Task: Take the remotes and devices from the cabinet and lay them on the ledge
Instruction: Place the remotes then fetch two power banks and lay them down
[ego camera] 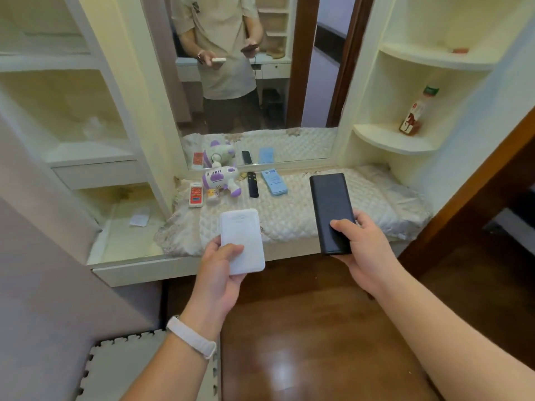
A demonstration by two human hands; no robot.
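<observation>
The white power bank (242, 241) and black power bank (331, 212) hover over the ledge's (376, 192) front edge, long axes toward the mirror (246, 82). The left hand (220, 273) clasps the white one. The right hand's (362, 244) fingers (360, 219) clasp the black one, nearer the open quilt.

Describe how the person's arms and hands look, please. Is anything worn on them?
The left hand and the right hand are bare: no gloves, no visible rings. Both forearms are bare, without sleeves. A white band goes round the left wrist; the right wrist wears nothing. The mirror shows a beige short-sleeved shirt.
</observation>
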